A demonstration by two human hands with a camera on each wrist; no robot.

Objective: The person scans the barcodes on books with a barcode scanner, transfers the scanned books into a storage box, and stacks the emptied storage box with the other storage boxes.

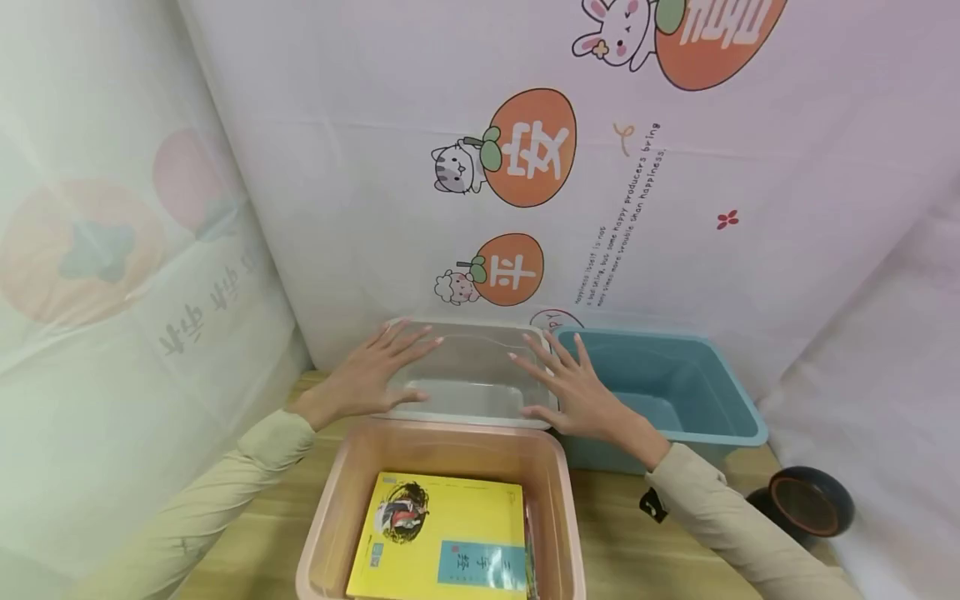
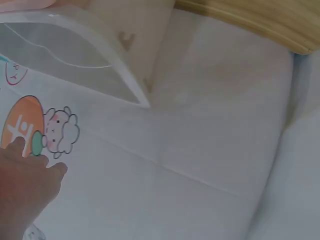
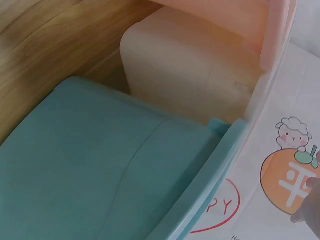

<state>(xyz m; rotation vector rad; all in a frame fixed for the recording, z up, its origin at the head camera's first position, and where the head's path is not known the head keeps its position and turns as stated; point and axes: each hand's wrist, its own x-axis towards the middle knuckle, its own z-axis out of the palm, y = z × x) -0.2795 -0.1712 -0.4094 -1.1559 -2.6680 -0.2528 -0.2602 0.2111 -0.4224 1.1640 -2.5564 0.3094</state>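
Note:
Both hands are held out with fingers spread over a white plastic bin at the back. My left hand reaches over its left side, and my right hand over its right edge, beside the blue bin. Neither hand holds anything. In front stands a pink bin, with a yellow book lying in it; edges of other items show at the book's right. The left wrist view catches fingers of the left hand near the white bin's rim. Part of the right hand shows in the right wrist view.
The bins stand on a wood-grain table. At the right edge is a dark round bowl-like object, with a small black item near the right sleeve. White printed cloth hangs close behind the bins and at both sides.

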